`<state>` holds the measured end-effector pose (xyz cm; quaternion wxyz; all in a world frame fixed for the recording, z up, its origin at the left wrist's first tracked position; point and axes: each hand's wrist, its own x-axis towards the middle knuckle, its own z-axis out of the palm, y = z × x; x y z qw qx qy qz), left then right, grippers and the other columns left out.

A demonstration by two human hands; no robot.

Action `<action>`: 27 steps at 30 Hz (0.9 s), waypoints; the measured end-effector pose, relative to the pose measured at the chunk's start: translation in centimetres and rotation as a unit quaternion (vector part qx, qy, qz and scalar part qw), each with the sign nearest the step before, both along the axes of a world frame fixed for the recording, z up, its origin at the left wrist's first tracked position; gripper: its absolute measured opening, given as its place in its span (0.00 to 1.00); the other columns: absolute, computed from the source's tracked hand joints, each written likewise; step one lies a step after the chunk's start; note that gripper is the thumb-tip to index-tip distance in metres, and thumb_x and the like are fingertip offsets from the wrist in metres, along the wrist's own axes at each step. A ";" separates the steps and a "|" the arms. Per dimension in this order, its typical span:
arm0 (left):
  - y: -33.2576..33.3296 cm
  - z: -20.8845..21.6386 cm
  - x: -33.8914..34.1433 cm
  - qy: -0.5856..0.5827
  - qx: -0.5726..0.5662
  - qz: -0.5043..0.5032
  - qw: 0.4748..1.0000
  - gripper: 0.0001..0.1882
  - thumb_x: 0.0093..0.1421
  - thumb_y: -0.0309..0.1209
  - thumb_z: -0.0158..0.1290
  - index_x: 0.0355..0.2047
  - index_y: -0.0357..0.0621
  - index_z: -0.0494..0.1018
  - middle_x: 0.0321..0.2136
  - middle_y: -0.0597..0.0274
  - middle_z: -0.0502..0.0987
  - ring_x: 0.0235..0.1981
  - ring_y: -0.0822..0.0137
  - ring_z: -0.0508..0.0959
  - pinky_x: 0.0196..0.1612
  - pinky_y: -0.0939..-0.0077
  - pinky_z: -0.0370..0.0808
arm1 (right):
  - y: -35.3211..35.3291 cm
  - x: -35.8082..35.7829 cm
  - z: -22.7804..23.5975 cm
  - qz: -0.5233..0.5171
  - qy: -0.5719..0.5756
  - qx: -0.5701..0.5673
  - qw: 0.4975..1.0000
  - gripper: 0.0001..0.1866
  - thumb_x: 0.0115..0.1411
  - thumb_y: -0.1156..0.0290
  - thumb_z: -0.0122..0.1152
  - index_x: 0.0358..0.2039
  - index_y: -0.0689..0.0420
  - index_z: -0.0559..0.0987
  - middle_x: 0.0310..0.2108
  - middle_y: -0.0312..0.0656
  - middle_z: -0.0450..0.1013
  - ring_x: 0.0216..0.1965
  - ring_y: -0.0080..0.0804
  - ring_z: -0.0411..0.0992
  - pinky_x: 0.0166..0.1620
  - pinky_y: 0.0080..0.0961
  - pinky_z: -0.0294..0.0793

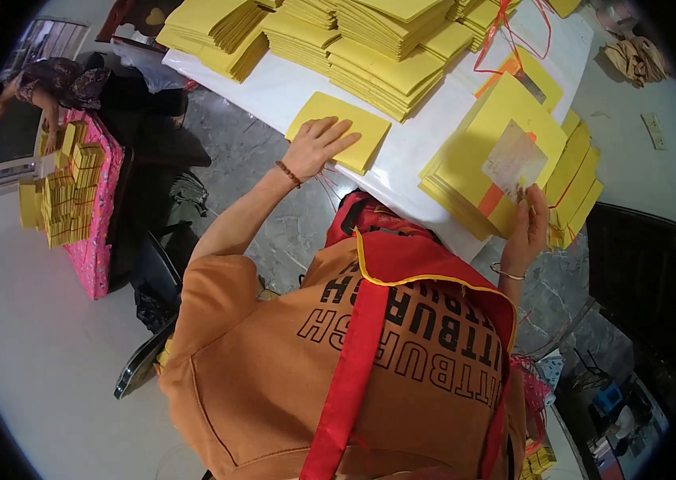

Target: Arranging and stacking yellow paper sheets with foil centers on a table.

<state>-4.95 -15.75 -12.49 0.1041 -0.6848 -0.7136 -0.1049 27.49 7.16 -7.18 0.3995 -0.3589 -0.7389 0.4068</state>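
On the white table, my left hand (324, 146) lies flat with fingers stretched over a folded yellow paper piece (362, 132). The piece sits at the table's near edge. My right hand (528, 222) has its thumb and fingertips closed at the near right edge of a thick stack of yellow paper sheets (458, 172). A pale, worn-looking rectangle (514, 156) and orange patches show on the top of that stack. How many sheets the right fingers pinch is hidden.
Piles of folded yellow paper (386, 68) fill the far side of the white table (274, 104). Red string (478, 60) lies at the back right. Tied yellow bundles (574, 188) lie beside the stack. At left, another person (66, 88) handles yellow bundles on a pink-covered table (102, 216).
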 end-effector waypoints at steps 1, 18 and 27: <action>-0.1 -0.7 0.1 0.004 -0.036 -0.002 0.999 0.27 0.52 0.27 0.45 0.55 0.56 0.64 0.54 0.64 0.65 0.51 0.59 0.67 0.51 0.65 0.63 | -0.3 -0.2 0.3 -0.004 0.000 -0.012 1.000 0.14 0.59 0.77 0.51 0.46 0.62 0.73 0.50 0.46 0.68 0.52 0.36 0.66 0.56 0.30 0.62; 2.0 4.9 1.9 0.006 -0.264 -0.022 0.964 0.38 0.48 0.25 0.50 0.61 0.46 0.51 0.61 0.49 0.53 0.60 0.50 0.57 0.60 0.52 0.53 | 1.4 0.4 0.6 0.057 -0.132 0.185 0.972 0.08 0.51 0.74 0.59 0.34 0.56 0.78 0.42 0.41 0.73 0.51 0.45 0.67 0.53 0.36 0.64; 13.4 9.9 11.0 -0.155 0.017 -0.272 0.950 0.17 0.51 0.34 0.56 0.42 0.44 0.72 0.40 0.58 0.72 0.39 0.58 0.70 0.41 0.67 0.68 | 1.5 0.6 -0.2 0.055 -0.097 0.122 0.986 0.09 0.52 0.73 0.60 0.35 0.56 0.79 0.44 0.40 0.71 0.54 0.43 0.63 0.55 0.35 0.63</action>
